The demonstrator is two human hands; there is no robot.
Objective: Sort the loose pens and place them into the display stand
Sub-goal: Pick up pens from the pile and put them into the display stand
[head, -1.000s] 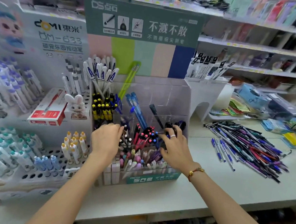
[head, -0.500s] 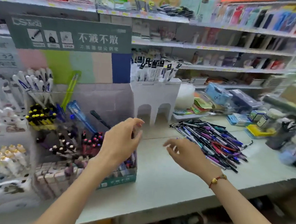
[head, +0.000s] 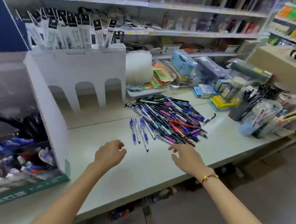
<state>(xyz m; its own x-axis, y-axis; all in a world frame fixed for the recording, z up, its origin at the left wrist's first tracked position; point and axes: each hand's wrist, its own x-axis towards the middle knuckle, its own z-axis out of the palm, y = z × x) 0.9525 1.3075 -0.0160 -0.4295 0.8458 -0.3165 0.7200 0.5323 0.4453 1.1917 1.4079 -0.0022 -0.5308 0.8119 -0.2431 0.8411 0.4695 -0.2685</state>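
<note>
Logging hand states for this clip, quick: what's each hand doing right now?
Left hand: open, fingers loosely curled, holding nothing.
Right hand: open, empty, near the pile of loose pens.

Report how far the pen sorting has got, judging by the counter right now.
Done: the display stand at the left already holds many pens, though blurred. In hand: nothing; the left hand and right hand hover empty above the counter, fingers loosely spread, near the few blue pens set apart. Left: the big mixed pile of loose pens remains unsorted, so most of the job is ahead.
</note>
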